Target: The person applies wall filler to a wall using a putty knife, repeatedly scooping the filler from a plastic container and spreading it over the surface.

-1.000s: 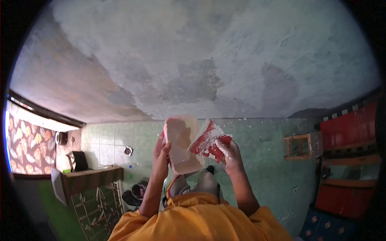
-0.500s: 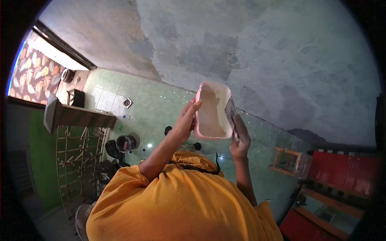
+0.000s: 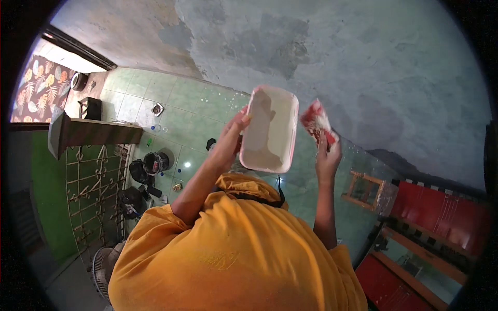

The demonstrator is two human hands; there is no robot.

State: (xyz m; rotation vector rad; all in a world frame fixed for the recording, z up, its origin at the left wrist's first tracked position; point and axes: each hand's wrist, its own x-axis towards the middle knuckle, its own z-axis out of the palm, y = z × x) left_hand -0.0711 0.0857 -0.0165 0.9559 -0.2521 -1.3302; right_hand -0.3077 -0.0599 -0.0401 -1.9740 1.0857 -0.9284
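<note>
My left hand [image 3: 230, 139] grips the left side of a rectangular tub [image 3: 249, 153] with a pink, worn rim. Pale, creamy material lies inside the tub, partly in shadow. Off to the tub's right, my right hand [image 3: 328, 158] is closed on the lower end of a flat red piece [image 3: 315, 115] smeared with white; its exact kind is unclear. A gap separates this piece from the tub. Beyond both hands rises a patchy grey wall [image 3: 353, 57].
White specks dot the green tiled floor [image 3: 181, 111] along the wall. At left are a dark bucket [image 3: 154, 163], a metal grille [image 3: 93, 192] and a fan [image 3: 101, 264]. A wooden frame [image 3: 363, 191] and red furniture [image 3: 436, 215] stand at right.
My right hand has moved right, taking the flat piece away from the tub's edge, and its red-and-white face now shows. The tub has shifted slightly left and up.
</note>
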